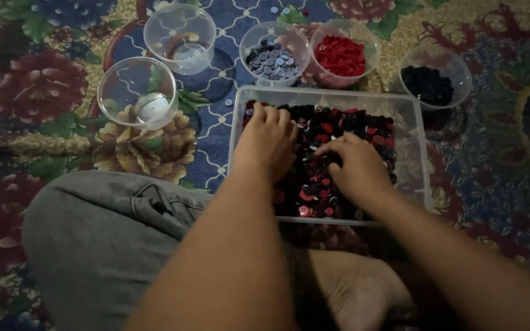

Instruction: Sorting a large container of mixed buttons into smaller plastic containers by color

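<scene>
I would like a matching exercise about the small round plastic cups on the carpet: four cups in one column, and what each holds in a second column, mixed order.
Column one:
1. Clear round plastic cup nearest the grey trouser knee
2. Round plastic cup left of the red one
3. Round plastic cup above the clear rectangular tub's middle
4. Round plastic cup at far right

Column two:
A. red buttons
B. black buttons
C. no buttons
D. grey-blue buttons

Pairs: 1-C, 2-D, 3-A, 4-B
</scene>
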